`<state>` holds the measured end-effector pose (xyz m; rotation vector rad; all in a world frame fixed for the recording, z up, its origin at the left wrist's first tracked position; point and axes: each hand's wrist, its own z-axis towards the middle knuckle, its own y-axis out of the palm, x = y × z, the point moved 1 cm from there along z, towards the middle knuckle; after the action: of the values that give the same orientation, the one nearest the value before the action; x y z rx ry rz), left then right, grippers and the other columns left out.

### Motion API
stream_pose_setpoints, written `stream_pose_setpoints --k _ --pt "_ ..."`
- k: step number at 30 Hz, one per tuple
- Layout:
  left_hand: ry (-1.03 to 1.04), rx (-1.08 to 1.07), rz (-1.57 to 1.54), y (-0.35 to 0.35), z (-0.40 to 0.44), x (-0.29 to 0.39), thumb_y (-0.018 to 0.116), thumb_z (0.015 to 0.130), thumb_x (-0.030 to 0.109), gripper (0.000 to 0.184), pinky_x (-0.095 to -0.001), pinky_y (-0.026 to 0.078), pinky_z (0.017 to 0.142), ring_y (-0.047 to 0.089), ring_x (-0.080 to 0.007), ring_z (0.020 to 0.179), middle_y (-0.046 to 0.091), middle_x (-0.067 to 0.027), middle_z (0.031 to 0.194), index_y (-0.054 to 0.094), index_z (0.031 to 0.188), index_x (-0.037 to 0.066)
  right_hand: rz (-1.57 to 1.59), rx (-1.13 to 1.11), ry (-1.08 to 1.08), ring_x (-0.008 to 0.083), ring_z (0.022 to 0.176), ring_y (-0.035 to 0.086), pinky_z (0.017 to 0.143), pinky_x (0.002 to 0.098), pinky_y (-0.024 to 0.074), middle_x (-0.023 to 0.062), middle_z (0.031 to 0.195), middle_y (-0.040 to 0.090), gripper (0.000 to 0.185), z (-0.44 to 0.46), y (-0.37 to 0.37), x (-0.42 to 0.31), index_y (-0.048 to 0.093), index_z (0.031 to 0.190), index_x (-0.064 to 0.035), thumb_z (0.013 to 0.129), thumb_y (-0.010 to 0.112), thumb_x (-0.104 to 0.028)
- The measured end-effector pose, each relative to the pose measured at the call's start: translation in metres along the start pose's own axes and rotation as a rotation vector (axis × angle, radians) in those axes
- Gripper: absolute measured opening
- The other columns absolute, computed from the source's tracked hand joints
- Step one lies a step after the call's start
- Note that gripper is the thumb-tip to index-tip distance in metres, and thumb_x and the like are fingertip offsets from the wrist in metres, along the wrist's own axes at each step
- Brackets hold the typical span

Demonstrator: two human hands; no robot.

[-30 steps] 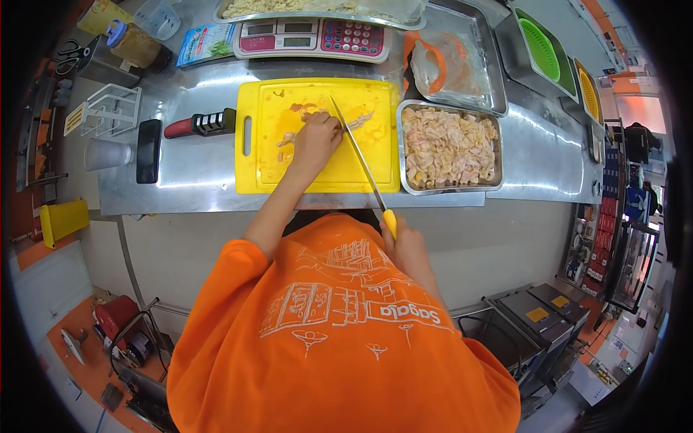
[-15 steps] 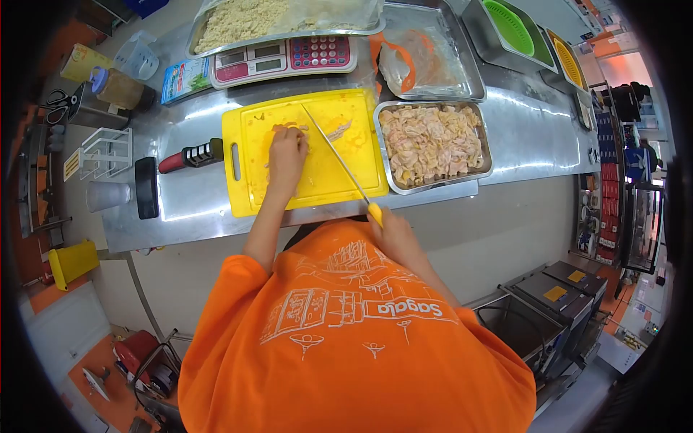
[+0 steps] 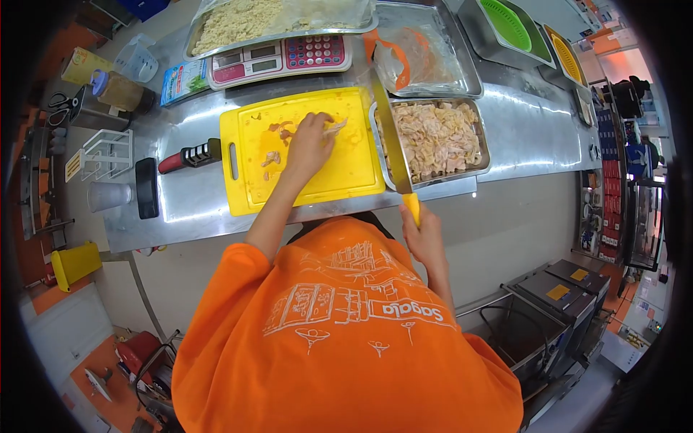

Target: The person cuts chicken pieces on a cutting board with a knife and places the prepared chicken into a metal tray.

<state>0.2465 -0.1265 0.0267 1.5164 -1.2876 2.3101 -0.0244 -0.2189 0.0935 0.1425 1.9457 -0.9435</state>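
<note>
My left hand (image 3: 312, 144) is over the yellow cutting board (image 3: 346, 177), its fingers closed at a pale strip of meat (image 3: 337, 127) on the board's upper right. Small reddish and pale scraps (image 3: 272, 157) lie left of it. My right hand (image 3: 424, 232) grips the yellow handle of a long knife (image 3: 393, 137) below the table's front edge. The blade points away from me, its broad side showing, over the board's right side and the left rim of a metal tray (image 3: 484, 144) of cut pale meat (image 3: 440, 137).
Behind the board stands a scale (image 3: 281, 59) beneath a tray of crumbly food (image 3: 238, 25). A sharpener (image 3: 191, 156), phone (image 3: 147, 187) and cup (image 3: 108, 195) lie left. A plastic bag (image 3: 415, 61) is at the back right, near green (image 3: 507, 29) and orange baskets (image 3: 567, 58).
The knife has swung right, off the board's middle to beside the meat tray, and its broad side now shows. My left hand has moved right from the reddish scraps to the pale strip.
</note>
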Motion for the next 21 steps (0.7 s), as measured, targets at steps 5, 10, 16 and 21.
stream_pose_setpoints --k 5,10,16,21 --pt "0.013 -0.092 0.451 0.027 0.013 -0.011 0.067 0.077 0.006 0.024 -0.0442 0.052 0.079 0.062 -0.0380 0.085 0.063 -0.0203 0.092 0.064 0.099 -0.002 -0.024 0.030 0.101 0.0218 0.048 0.055 0.049 0.0365 0.0423 0.0140 0.058 0.055 0.028 0.000 -0.012 0.005 0.062 0.102 0.0032 0.098 0.057 -0.024" --pt "0.018 -0.255 0.159 0.027 0.014 0.013 0.069 0.076 0.009 0.024 -0.0412 0.053 0.077 0.065 -0.0352 0.083 0.064 -0.0197 0.090 0.065 0.096 -0.004 0.038 0.055 0.148 0.0137 0.047 0.052 0.045 0.0327 0.0393 0.0067 0.056 0.053 0.028 -0.006 -0.020 0.004 0.062 0.103 0.0016 0.099 0.056 -0.026" --pt "0.162 -0.291 -0.481 0.049 0.027 0.107 0.072 0.080 0.017 0.029 -0.0386 0.053 0.079 0.065 -0.0306 0.088 0.063 -0.0148 0.097 0.064 0.102 0.000 0.201 0.192 0.134 0.0085 0.042 0.047 0.038 0.0250 0.0345 -0.0002 0.055 0.050 0.025 -0.012 -0.047 -0.004 0.057 0.090 -0.0030 0.101 0.053 -0.025" --pt "0.360 -0.142 -0.089 0.030 0.007 0.097 0.072 0.082 0.026 0.031 -0.0422 0.048 0.091 0.056 -0.0316 0.108 0.060 -0.0114 0.108 0.062 0.105 0.006 0.361 0.272 0.069 0.0070 0.040 0.045 0.035 0.0237 0.0317 0.0001 0.055 0.048 0.027 -0.010 -0.056 -0.029 0.050 0.082 -0.0049 0.101 0.051 -0.024"
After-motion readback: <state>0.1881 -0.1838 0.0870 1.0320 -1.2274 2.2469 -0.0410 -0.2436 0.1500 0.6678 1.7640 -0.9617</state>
